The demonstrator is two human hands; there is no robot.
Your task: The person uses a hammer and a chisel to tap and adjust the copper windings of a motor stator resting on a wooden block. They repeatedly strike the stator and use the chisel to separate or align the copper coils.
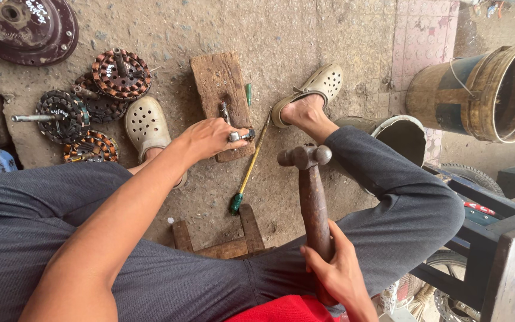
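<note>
My left hand (208, 137) reaches forward and pinches a small silver metal part (238, 136) against a worn wooden block (217, 77) on the ground. A short dark metal rod (224, 112) lies on the block just beyond my fingers. My right hand (336, 275) grips the wooden handle of a ball-peen hammer (311, 191), held upright near my lap, its rusty head to the right of the block and apart from it. A long screwdriver with a green handle (247, 176) lies on the ground between block and hammer.
Several copper-wound fan stators (120, 73) and a round maroon cover (25, 27) lie at the left. Pale clogs are on both feet (145, 125). A battered metal bucket (484, 92) and a second pail (402, 134) stand right. A dark frame (496, 238) is at lower right.
</note>
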